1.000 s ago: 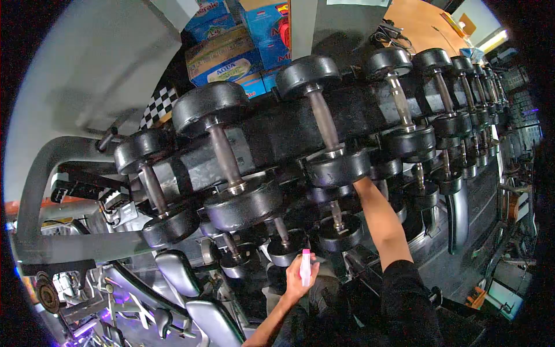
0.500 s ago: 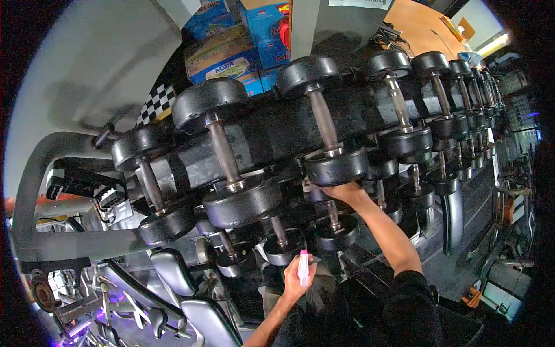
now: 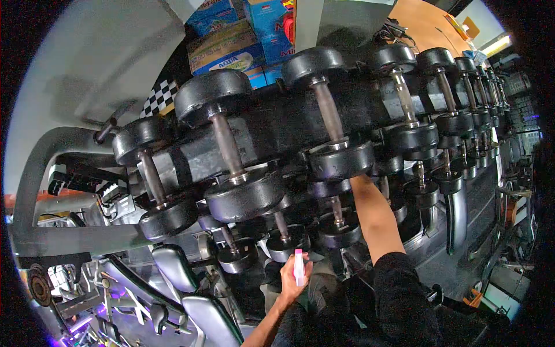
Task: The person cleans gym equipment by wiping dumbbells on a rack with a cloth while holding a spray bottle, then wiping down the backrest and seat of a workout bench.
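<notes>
My left hand (image 3: 293, 279) is closed around a small pale bottle with a pink top (image 3: 299, 267), held upright in front of my lap. Just beyond it is a black dumbbell (image 3: 288, 243) on the lower tier. My right forearm (image 3: 377, 217) reaches under a large black dumbbell (image 3: 342, 159) on the upper tier. That dumbbell's near head hides my right hand and its fingers, so what they touch does not show. Close to the forearm on its left is another lower-tier dumbbell (image 3: 339, 232) with a metal handle.
More dumbbells (image 3: 245, 194) line both tiers of the rack (image 3: 266, 130). Blue cartons (image 3: 269, 34) stand behind it, and a wooden desk (image 3: 425, 26) with cables is at the upper right. Padded benches (image 3: 208, 318) and gym machines lie at lower left.
My right hand has gone deeper beneath the upper dumbbell and out of sight, the forearm following forward. The left hand with the bottle has shifted slightly left. The view has moved a little.
</notes>
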Available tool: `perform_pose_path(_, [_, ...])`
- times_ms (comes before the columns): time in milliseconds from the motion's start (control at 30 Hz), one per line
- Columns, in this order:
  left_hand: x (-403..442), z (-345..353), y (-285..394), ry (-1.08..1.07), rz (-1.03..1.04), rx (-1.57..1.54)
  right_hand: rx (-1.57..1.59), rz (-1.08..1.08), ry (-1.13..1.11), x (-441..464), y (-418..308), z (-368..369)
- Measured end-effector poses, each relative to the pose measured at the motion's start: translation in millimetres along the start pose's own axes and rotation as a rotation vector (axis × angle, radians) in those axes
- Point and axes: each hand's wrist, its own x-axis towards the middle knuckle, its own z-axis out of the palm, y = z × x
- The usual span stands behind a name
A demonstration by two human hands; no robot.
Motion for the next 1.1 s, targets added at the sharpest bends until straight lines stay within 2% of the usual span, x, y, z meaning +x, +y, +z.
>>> perform_pose_path(167, [-0.3, 0.7, 7.8, 0.022, -0.012, -0.027, 0.248, -0.072, 0.005, -3.8, -13.0, -33.8])
perform_pose_path(233, [0.0, 3.5, 6.4, 0.039, 0.058, -0.039, 0.386, -0.105, -0.028, -16.9, -25.3, -48.2])
perform_pose_path(333, [1.4, 7.2, 8.6, 0.004, 0.038, -0.040, 0.501, -0.130, -0.085, -43.1, -52.7, -66.2])
perform_pose_path(400, [1.1, 14.6, 7.0, 0.016, 0.072, -0.040, 0.054, -0.577, 0.096, -64.7, -94.6, -84.3])
perform_pose_path(433, [-0.1, 16.9, 5.9, 0.022, 0.103, -0.034, 0.062, -0.572, 0.100, -63.1, -106.6, -74.2])
perform_pose_path(600, [-6.0, 17.9, 1.0, -0.023, 0.134, 0.025, 0.538, 0.055, -0.470, -49.1, -145.5, 2.2])
perform_pose_path(633, [-7.0, 15.4, 3.5, -0.034, 0.134, 0.038, 0.408, -0.031, -0.412, -46.8, -124.4, 62.4])
perform_pose_path(700, [-7.8, 9.9, 11.1, -0.062, -0.013, 0.037, 0.130, -0.174, -0.269, -42.7, -82.8, 179.6])
perform_pose_path(733, [-8.1, 7.0, 11.3, -0.067, -0.012, 0.043, 0.136, -0.170, -0.265, -46.5, -89.0, 178.9])
perform_pose_path(800, [-8.5, 4.0, 11.6, -0.067, -0.006, 0.016, -0.421, -0.460, -0.410, -51.5, -95.3, 171.9])
perform_pose_path(833, [-8.7, 3.4, 11.9, -0.066, -0.006, 0.009, -0.428, -0.461, -0.412, -54.1, -97.4, 160.5])
perform_pose_path(900, [-6.3, 1.5, 12.3, -0.057, 0.059, 0.034, -0.454, -0.619, -0.242, -57.0, -104.9, 131.9])
perform_pose_path(933, [-5.9, 1.9, 9.6, -0.040, 0.147, 0.046, -0.459, -0.622, -0.244, -60.1, -108.7, 120.6])
perform_pose_path(967, [-7.2, 0.8, 9.9, -0.038, 0.147, 0.039, -0.435, -0.630, -0.289, -64.3, -111.3, 108.6])
perform_pose_path(1033, [-9.6, 0.0, 11.2, -0.028, 0.053, 0.006, -0.422, -0.636, -0.338, -77.7, -119.6, 63.9])
perform_pose_path(1100, [-10.4, 0.0, 9.8, -0.025, 0.073, -0.002, -0.693, -0.901, -0.290, -97.4, -145.5, -17.9])
